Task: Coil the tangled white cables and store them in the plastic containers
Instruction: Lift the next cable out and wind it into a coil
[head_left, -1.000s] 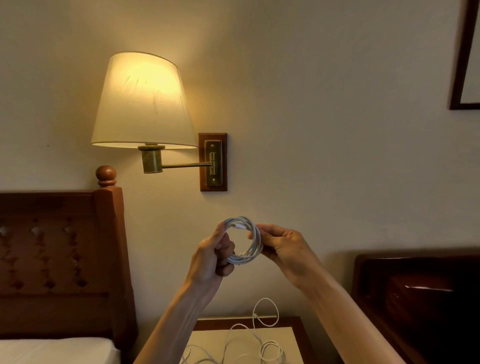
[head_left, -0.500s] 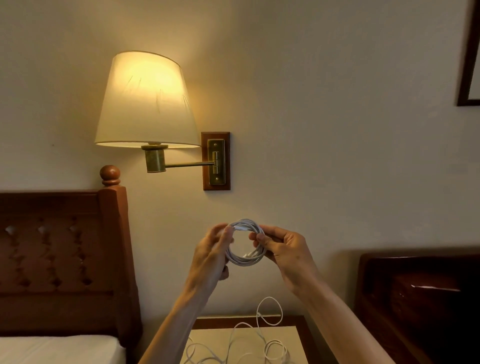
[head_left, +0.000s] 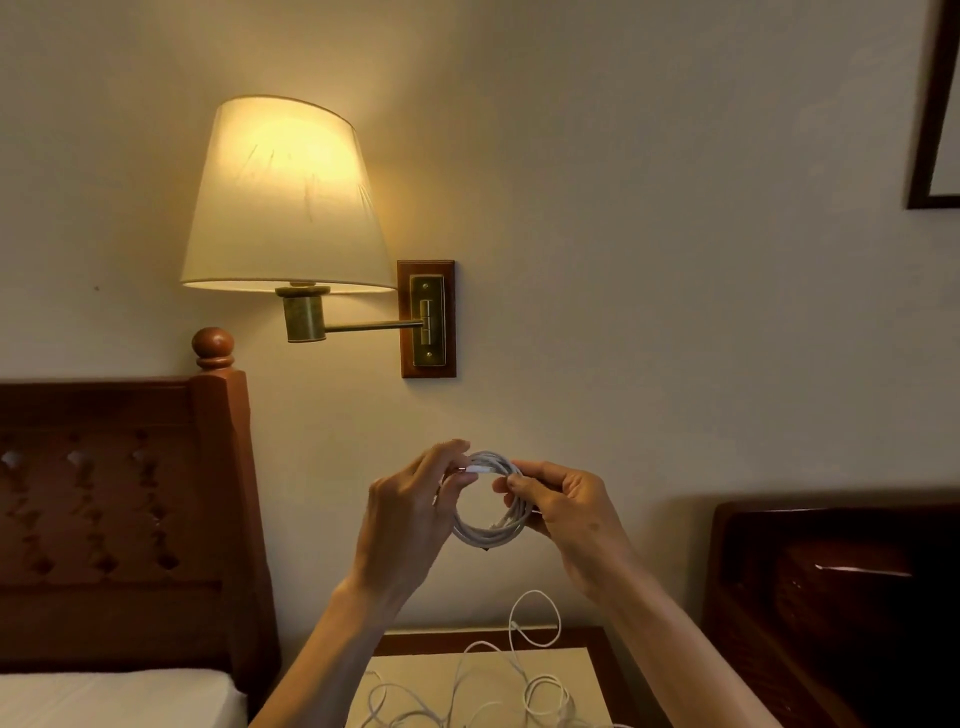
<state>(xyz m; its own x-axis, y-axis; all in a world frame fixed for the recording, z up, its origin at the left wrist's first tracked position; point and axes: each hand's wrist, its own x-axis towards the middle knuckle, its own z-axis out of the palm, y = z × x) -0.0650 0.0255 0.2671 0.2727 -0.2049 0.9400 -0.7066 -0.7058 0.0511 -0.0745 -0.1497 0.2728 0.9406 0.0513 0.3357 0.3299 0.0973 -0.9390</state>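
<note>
Left hand: the left hand (head_left: 410, 519) was raised in front of the wall, fingers curled and closed on the left side of the coiled white cable (head_left: 491, 501), thumb and forefinger pinching near the top of the loop, where a white plug end lay along the strands.
Right hand: the right hand (head_left: 566, 512) was closed on the right side of the same coil, its fingertips (head_left: 511, 486) pressed on the bundled strands and the remaining fingers folded beneath.
Coiled cable: it formed a round loop of several turns, held in the air between both hands, above the back edge of the nightstand (head_left: 597, 670) and clear of it.
Loose cables: the tangled white cables (head_left: 524, 675) lay spread over the pale top of the nightstand, one loop standing up above its back edge, the rest running toward its front edge and out of the frame.
Nightstand: it stood against the wall, between the bed with its wooden headboard (head_left: 130, 519) on the left and a dark wooden cabinet (head_left: 831, 597) on the right.
Wall lamp: the lit wall lamp (head_left: 285, 197) hung above the headboard's corner post, on a brass arm fixed to a wooden plate.
Plastic containers: none could be seen in this view.
</note>
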